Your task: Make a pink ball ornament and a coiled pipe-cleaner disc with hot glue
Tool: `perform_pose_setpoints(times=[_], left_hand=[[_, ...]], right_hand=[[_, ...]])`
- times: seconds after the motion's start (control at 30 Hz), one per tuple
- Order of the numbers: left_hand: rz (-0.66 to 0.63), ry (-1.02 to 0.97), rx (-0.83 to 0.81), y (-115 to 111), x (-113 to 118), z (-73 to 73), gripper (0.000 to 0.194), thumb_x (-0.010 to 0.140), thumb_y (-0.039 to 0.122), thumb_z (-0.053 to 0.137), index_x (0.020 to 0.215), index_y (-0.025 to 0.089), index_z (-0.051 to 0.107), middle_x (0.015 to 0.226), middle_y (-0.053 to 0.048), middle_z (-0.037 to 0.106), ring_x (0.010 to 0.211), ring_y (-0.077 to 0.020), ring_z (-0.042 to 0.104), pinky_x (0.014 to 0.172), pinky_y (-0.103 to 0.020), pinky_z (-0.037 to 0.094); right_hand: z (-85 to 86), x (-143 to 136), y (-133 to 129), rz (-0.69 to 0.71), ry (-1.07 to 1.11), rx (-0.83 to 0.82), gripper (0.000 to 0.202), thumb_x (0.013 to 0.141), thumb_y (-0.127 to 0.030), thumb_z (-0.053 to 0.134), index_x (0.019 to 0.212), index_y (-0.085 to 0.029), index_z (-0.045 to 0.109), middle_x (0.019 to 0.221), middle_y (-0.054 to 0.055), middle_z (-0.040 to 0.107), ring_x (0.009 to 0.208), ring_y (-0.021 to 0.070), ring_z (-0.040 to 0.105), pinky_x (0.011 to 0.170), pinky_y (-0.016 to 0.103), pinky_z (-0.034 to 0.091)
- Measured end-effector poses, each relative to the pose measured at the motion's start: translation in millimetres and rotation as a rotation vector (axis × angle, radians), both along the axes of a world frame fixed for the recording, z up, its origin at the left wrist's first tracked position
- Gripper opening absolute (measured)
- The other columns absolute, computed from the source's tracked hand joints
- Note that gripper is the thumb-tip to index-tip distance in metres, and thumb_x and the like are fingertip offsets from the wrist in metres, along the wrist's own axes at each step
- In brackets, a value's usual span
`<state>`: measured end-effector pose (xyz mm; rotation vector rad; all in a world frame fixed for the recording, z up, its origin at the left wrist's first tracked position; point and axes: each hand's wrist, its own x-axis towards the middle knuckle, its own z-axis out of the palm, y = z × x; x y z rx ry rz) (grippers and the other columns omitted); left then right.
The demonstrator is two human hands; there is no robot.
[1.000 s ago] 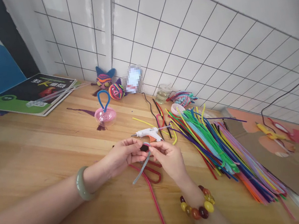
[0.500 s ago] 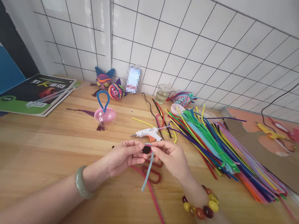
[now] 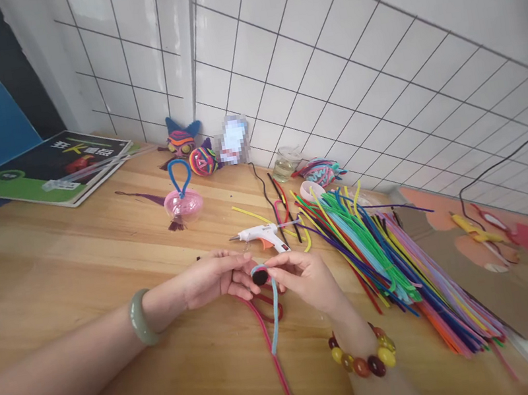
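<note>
Between my hands is a small black disc (image 3: 260, 276) with a light blue pipe cleaner (image 3: 275, 316) curled round its edge, its loose end hanging down. My right hand (image 3: 307, 279) pinches the disc's right edge between thumb and fingers. Just left of the disc, my left hand (image 3: 219, 276) has its fingers apart and curved, with nothing seen between them. Pink-red pipe cleaners (image 3: 277, 369) lie on the table below. Dark red scissor handles (image 3: 272, 308) are partly hidden under the hands. A white glue gun (image 3: 262, 232) lies just beyond.
Bundles of coloured pipe cleaners (image 3: 378, 253) spread on the right. A pink clear shell with a blue loop (image 3: 183, 203), wrapped figures (image 3: 180, 142), a phone (image 3: 234, 141) and a glass jar (image 3: 285, 166) stand farther back. A book (image 3: 63, 166) lies left; a yellow glue gun (image 3: 474, 229) lies far right.
My left hand has let go of the disc and its fingers have spread. My right hand has moved slightly down and right with the disc, and the blue tail now hangs more upright.
</note>
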<state>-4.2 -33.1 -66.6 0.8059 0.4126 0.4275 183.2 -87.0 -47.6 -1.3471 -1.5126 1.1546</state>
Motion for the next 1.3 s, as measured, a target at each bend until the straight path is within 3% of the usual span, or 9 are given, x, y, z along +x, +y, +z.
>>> perform_pose_setpoints(times=[0.17,0.4,0.6,0.73,0.93,1.07,1.17,1.3], left_hand=[[0.054,0.128,0.127,-0.3,2.1,-3.0,0.033,0.076,0.039,0.057,0.078,0.008,0.065,0.073,-0.011,0.068,0.063,-0.0156,0.063,0.061,-0.026,0.051],[0.369,0.322,0.399,14.4,0.8,-10.7,0.026,0.064,0.031,0.069,0.075,0.012,0.055,0.054,0.001,0.060,0.046,-0.0095,0.055,0.047,-0.021,0.045],[0.485,0.337,0.540,20.3,-5.0,-6.1,0.021,0.075,0.029,0.057,0.088,0.015,0.049,0.049,0.008,0.047,0.038,-0.0057,0.043,0.037,-0.016,0.034],[0.507,0.372,0.532,22.2,-6.4,-4.6,0.017,0.076,0.026,0.054,0.087,0.014,0.051,0.046,0.009,0.042,0.034,-0.0038,0.037,0.034,-0.015,0.027],[0.458,0.336,0.498,20.3,-4.3,-2.8,0.028,0.072,0.024,0.060,0.096,0.011,0.055,0.060,0.001,0.059,0.050,-0.0105,0.058,0.049,-0.023,0.048],[0.425,0.314,0.481,18.2,-4.1,-2.9,0.032,0.068,0.026,0.065,0.096,0.011,0.057,0.065,-0.002,0.064,0.060,-0.0138,0.062,0.061,-0.028,0.051],[0.431,0.365,0.563,17.0,-5.1,-4.3,0.031,0.063,0.028,0.069,0.089,0.012,0.061,0.067,-0.002,0.066,0.062,-0.0139,0.062,0.062,-0.026,0.049],[0.460,0.493,0.740,13.1,-6.0,-2.6,0.027,0.064,0.037,0.067,0.079,0.014,0.066,0.058,0.000,0.063,0.051,-0.0107,0.054,0.050,-0.021,0.042]], right_hand=[[2.1,-0.6,0.1,0.047,0.001,-0.023,0.015,0.071,-0.024,0.063,0.082,-0.015,0.067,0.064,0.001,0.064,0.050,0.0082,0.052,0.048,0.021,0.044],[0.1,1.8,1.6,0.015,-0.015,-0.044,0.018,0.071,-0.027,0.063,0.083,-0.014,0.067,0.059,0.000,0.061,0.048,0.0080,0.050,0.047,0.021,0.042],[-2.1,3.0,2.5,0.009,-0.016,-0.052,0.019,0.071,-0.028,0.063,0.084,-0.014,0.067,0.061,0.001,0.062,0.048,0.0082,0.051,0.048,0.022,0.042],[-2.0,2.3,2.6,0.000,-0.019,-0.056,0.019,0.071,-0.028,0.062,0.084,-0.013,0.066,0.061,0.001,0.061,0.048,0.0080,0.050,0.047,0.022,0.042],[-1.8,1.9,2.4,0.003,-0.026,-0.061,0.019,0.072,-0.028,0.061,0.084,-0.014,0.066,0.061,0.001,0.061,0.048,0.0078,0.049,0.046,0.021,0.041],[-2.7,2.2,3.0,-0.001,-0.037,-0.061,0.020,0.072,-0.028,0.062,0.084,-0.013,0.066,0.060,0.001,0.061,0.048,0.0082,0.050,0.047,0.021,0.041],[-3.5,2.7,3.5,-0.001,-0.024,-0.056,0.020,0.072,-0.028,0.062,0.085,-0.014,0.066,0.061,0.001,0.061,0.049,0.0084,0.051,0.047,0.022,0.042],[-3.6,2.8,3.2,0.002,-0.036,-0.048,0.018,0.071,-0.028,0.062,0.083,-0.014,0.066,0.061,0.001,0.061,0.049,0.0087,0.051,0.048,0.022,0.043]])
